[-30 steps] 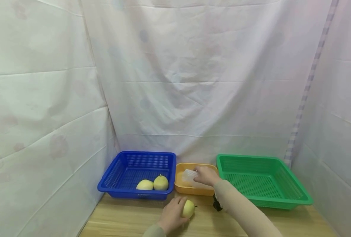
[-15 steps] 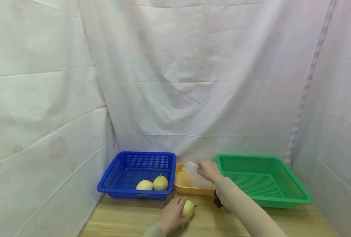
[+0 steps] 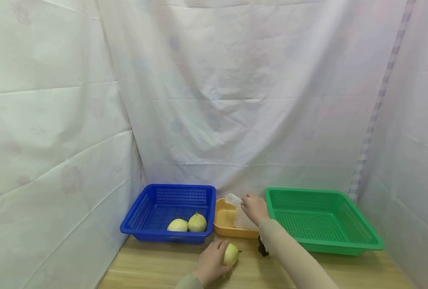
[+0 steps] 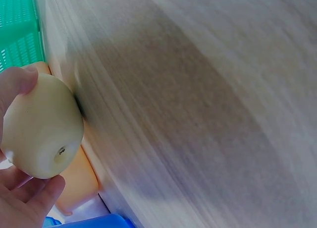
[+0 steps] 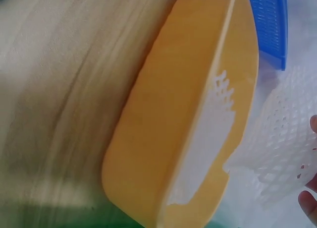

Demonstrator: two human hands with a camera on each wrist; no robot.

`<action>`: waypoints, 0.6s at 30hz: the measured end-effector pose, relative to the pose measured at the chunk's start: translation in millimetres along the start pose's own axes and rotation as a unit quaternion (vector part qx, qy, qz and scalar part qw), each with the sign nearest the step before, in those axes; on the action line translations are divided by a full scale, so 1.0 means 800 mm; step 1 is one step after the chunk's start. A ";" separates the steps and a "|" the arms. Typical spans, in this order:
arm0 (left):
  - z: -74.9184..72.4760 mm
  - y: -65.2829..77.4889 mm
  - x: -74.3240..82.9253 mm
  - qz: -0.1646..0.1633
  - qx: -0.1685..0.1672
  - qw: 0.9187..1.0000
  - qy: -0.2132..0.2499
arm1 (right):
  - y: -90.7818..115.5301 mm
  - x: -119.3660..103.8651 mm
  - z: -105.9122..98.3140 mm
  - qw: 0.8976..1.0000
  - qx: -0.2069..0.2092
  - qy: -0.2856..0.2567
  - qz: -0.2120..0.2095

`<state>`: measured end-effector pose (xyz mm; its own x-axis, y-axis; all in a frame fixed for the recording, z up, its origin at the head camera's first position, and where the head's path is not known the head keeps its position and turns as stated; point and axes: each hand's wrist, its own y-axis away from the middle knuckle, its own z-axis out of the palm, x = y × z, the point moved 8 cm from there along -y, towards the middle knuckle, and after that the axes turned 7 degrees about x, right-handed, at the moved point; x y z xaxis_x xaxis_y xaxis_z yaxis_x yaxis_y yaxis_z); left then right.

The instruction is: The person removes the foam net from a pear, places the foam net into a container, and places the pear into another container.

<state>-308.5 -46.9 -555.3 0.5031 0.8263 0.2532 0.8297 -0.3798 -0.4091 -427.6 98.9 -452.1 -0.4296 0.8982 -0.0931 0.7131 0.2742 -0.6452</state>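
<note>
In the head view my left hand (image 3: pixel 210 263) grips a pale yellow pear (image 3: pixel 231 255) at the table's front, its stem pointing right. The left wrist view shows thumb and fingers around this pear (image 4: pixel 47 124), with its blossom end visible. Over the orange tray (image 3: pixel 224 218), my right hand (image 3: pixel 255 208) pinches a white foam fruit net (image 3: pixel 233 199). From the right wrist, that net (image 5: pixel 285 139) hangs stretched from the fingertips above the tray's rim. More white netting (image 5: pixel 205 143) lies inside the tray.
A blue basket (image 3: pixel 145 236) at left holds two pears, one pale (image 3: pixel 178 225) and one greener (image 3: pixel 197 223). At right stands a green basket (image 3: pixel 337 247). White curtains (image 3: pixel 214 120) enclose the wooden table (image 3: pixel 149 261) at back and sides.
My right hand has lifted slightly out of the orange tray, raising the foam net with it. My left hand and its pear have stayed in place.
</note>
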 end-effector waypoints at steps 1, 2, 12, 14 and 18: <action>0.000 0.000 0.000 0.000 0.000 1.000 -0.001 | 0.001 0.001 0.002 1.000 -0.005 0.003 0.005; 0.000 -0.001 0.000 0.001 0.000 1.000 -0.002 | 0.002 0.003 0.006 1.000 -0.012 0.008 0.010; 0.000 -0.002 0.000 0.007 0.004 1.000 -0.003 | 0.013 0.006 0.035 0.995 -0.076 0.010 0.059; 0.000 -0.002 -0.001 0.008 0.006 1.000 -0.005 | 0.015 0.006 0.039 0.993 -0.090 -0.007 0.072; 0.001 -0.001 -0.001 0.005 0.003 1.000 -0.005 | 0.019 0.006 0.043 0.988 -0.111 -0.042 0.101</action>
<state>-310.1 -47.1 -555.7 0.5096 0.8262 0.2401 0.8226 -0.3861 -0.4174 -438.1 95.1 -488.3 -0.3032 0.9134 -0.2717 0.8890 0.1685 -0.4257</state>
